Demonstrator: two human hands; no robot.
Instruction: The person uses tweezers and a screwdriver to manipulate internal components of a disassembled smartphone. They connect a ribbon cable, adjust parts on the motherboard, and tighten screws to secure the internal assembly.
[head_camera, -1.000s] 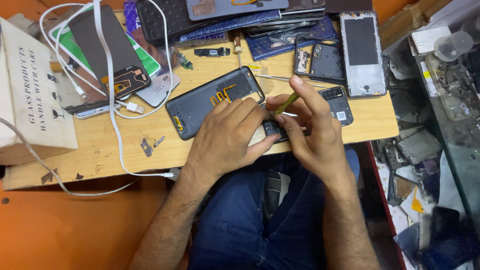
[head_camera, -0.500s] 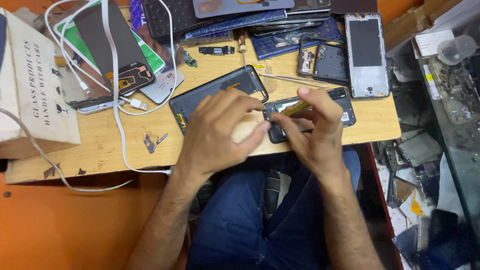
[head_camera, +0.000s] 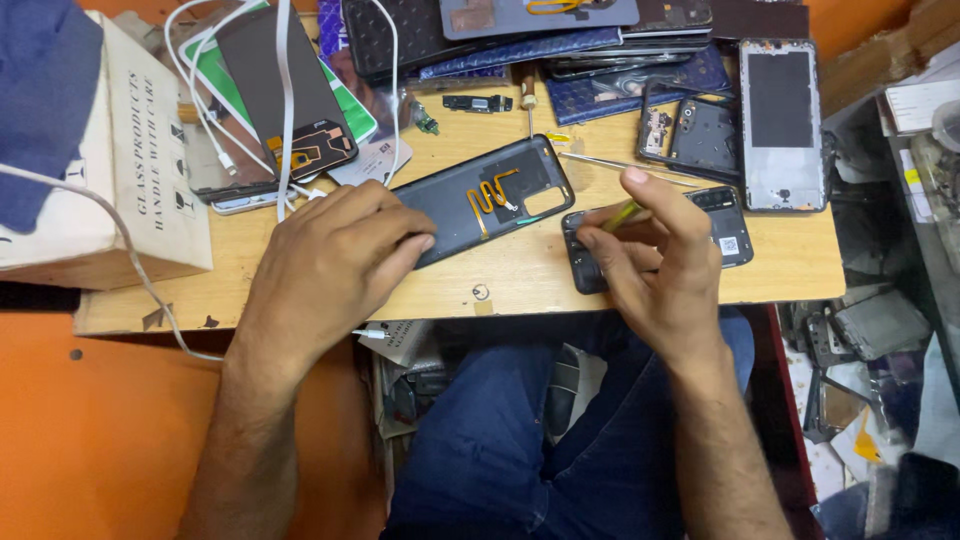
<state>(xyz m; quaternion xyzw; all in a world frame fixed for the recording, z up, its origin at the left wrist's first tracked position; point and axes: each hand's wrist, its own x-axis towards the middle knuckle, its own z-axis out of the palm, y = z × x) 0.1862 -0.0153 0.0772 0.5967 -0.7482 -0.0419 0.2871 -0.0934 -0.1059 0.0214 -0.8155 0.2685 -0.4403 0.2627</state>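
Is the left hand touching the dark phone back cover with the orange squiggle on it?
Touching. In the head view, the left hand lies flat with its fingertips resting on the near edge of the dark back cover.

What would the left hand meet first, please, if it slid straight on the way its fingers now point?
The left hand points right and slightly up along the table. Its fingertips already touch the dark phone back cover, so that cover would likely come first.
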